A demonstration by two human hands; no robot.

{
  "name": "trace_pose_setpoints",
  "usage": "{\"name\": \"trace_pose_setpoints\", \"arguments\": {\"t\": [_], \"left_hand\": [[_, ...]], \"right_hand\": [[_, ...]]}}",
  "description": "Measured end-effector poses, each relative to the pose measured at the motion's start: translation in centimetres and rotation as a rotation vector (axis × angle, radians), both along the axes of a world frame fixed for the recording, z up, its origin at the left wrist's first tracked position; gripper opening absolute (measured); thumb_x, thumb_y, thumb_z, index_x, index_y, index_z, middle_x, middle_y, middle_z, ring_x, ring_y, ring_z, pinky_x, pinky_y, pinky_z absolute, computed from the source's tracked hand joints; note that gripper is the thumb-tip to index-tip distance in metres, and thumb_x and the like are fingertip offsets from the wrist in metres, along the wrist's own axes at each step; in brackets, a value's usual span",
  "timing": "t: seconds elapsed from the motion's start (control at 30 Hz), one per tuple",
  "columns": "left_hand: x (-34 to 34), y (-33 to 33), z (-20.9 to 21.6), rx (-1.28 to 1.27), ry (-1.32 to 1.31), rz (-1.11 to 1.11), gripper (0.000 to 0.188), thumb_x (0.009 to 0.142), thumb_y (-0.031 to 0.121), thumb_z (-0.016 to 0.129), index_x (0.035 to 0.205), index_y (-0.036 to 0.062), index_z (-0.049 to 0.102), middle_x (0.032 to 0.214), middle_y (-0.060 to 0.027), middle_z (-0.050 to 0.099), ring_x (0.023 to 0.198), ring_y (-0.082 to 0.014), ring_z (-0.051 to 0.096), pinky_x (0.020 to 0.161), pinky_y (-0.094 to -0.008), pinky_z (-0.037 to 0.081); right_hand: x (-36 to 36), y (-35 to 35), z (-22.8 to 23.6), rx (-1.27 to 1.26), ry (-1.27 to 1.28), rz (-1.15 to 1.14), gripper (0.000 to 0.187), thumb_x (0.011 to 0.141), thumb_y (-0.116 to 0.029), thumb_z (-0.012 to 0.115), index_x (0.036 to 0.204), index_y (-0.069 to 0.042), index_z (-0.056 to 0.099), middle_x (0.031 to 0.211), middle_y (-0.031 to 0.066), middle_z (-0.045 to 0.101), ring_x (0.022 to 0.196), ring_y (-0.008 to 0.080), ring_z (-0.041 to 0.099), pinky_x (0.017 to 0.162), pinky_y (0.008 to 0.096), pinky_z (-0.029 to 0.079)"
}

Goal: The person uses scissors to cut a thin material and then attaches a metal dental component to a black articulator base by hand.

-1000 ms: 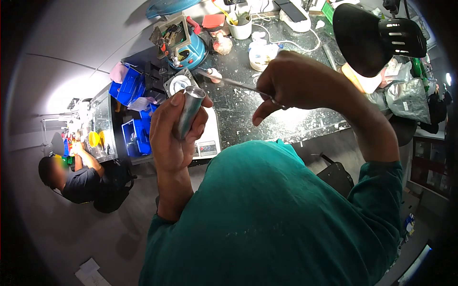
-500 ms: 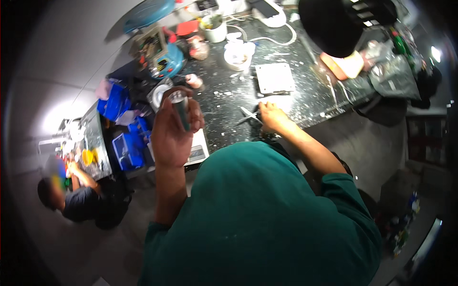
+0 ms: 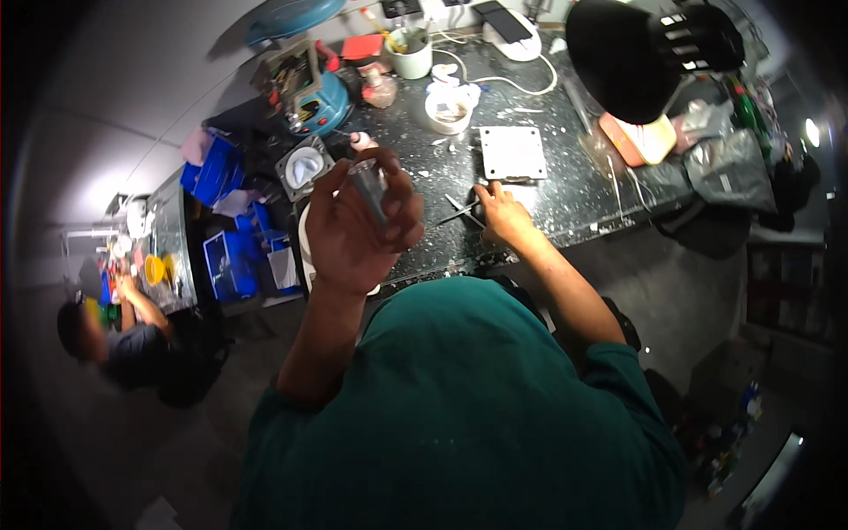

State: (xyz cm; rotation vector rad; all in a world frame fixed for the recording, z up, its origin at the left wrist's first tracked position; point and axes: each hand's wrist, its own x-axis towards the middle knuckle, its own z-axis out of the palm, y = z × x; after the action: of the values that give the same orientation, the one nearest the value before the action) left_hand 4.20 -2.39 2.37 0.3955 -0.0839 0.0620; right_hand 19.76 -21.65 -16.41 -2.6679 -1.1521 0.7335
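Observation:
My left hand (image 3: 358, 225) is raised above the near edge of the worktop. Its fingers are curled round a small clear cylinder, like a vial (image 3: 369, 190), with something greyish showing in it. Lower down and to the right, my right hand (image 3: 508, 216) is at the worktop with its fingers bent. Crossed metal blades, which look like opened scissors (image 3: 458, 208), stick out to the left from under that hand. The dark handle part is mostly hidden by my fingers. Just beyond the right hand lies a white square plate (image 3: 514, 155) with holes near its corners.
A white tub (image 3: 449, 117), a potted brush holder (image 3: 411, 60) and a blue machine (image 3: 322, 106) stand farther back. A black lamp shade (image 3: 614, 62) overhangs the right side, near an orange-edged sponge-like block (image 3: 638, 140). Blue bins (image 3: 231, 265) and another person (image 3: 132, 344) are at left.
My left hand has shifted right, with the clear vial still in it. The right hand stays at the scissors. The view has moved slightly.

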Motion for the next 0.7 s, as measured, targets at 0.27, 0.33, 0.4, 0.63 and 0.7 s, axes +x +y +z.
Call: {"name": "trace_pose_setpoints", "arguments": {"t": [0.27, 0.33, 0.4, 0.63, 0.7], "left_hand": [[0.1, 0.7, 0.6, 0.161, -0.077, 0.071, 0.057, 0.105, 0.048, 0.03, 0.089, -0.0011, 0.053, 0.072, -0.006, 0.042, 0.062, -0.0157, 0.039, 0.048, -0.0284, 0.033], [0.4, 0.9, 1.2, 0.237, -0.114, 0.097, 0.055, 0.103, 0.049, 0.032, 0.087, 0.0001, 0.052, 0.073, -0.0062, 0.042, 0.063, -0.0163, 0.04, 0.051, -0.0295, 0.035], [0.5, 1.2, 1.1, 0.309, -0.154, 0.115, 0.054, 0.101, 0.049, 0.033, 0.084, 0.0013, 0.051, 0.074, -0.0065, 0.042, 0.065, -0.017, 0.041, 0.053, -0.0306, 0.036], [-0.3, 1.7, -1.6, 0.657, 0.053, 0.524, 0.03, 0.079, 0.032, 0.052, 0.085, 0.0035, 0.049, 0.085, -0.009, 0.045, 0.081, -0.0187, 0.043, 0.078, -0.0361, 0.038], [-0.1, 2.4, -3.4, 0.728, 0.124, 0.508, 0.029, 0.081, 0.034, 0.051, 0.082, 0.0052, 0.047, 0.084, -0.0081, 0.044, 0.083, -0.0188, 0.044, 0.08, -0.0369, 0.038]], "right_hand": [[0.2, 0.4, 0.3, 0.102, -0.007, 0.074, 0.095, 0.062, -0.021, 0.092, 0.143, -0.009, 0.043, 0.131, 0.0213, 0.049, 0.118, 0.0417, 0.056, 0.095, 0.0501, 0.053], [0.0, 0.2, 0.5, 0.141, -0.018, 0.019, 0.089, 0.066, -0.021, 0.09, 0.142, -0.006, 0.045, 0.129, 0.0216, 0.05, 0.117, 0.0412, 0.056, 0.095, 0.0481, 0.053], [-0.6, -0.2, 0.2, 0.285, -0.06, -0.015, 0.061, 0.075, -0.018, 0.084, 0.125, -0.001, 0.055, 0.115, 0.0223, 0.055, 0.106, 0.0409, 0.059, 0.088, 0.0479, 0.053], [-2.3, -0.3, 0.7, 0.582, 0.113, -0.229, 0.029, 0.081, -0.015, 0.077, 0.074, -0.004, 0.052, 0.078, 0.0163, 0.057, 0.077, 0.0365, 0.056, 0.069, 0.0456, 0.046], [-2.3, -0.7, 0.2, 0.602, 0.129, -0.262, 0.042, 0.087, -0.025, 0.073, 0.062, -0.001, 0.049, 0.06, 0.0144, 0.05, 0.06, 0.0322, 0.052, 0.059, 0.0448, 0.042]]}}
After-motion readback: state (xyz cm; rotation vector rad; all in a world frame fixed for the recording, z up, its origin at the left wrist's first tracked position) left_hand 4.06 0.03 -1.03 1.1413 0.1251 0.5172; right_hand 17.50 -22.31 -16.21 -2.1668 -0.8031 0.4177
